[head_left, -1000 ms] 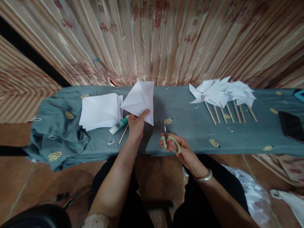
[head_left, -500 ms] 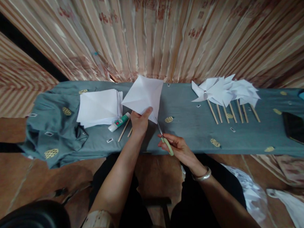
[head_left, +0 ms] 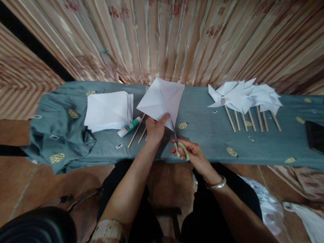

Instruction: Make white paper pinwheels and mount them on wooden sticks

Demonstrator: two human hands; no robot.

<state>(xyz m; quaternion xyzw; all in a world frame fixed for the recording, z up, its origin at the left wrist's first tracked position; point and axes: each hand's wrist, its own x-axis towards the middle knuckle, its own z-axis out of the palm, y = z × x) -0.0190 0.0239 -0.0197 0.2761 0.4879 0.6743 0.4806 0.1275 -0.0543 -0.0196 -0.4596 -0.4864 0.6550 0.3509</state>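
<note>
Dim, soft light; strong fisheye bending edges; slight blur

White square paper sheet [head_left: 161,98], creased along its diagonals, was held tilted upright above the counter, one corner pointing down and pinched at its lower edge. Scissors [head_left: 179,144], pale green handles, metal blades, pointed up; blade tips met the sheet's lower corner, just right of the pinch.

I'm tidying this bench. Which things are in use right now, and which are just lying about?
In use:
left hand holding the paper square
right hand working the scissors at its corner

Lying about:
paper stack
glue tube
loose sticks
pinwheels
phone
</note>
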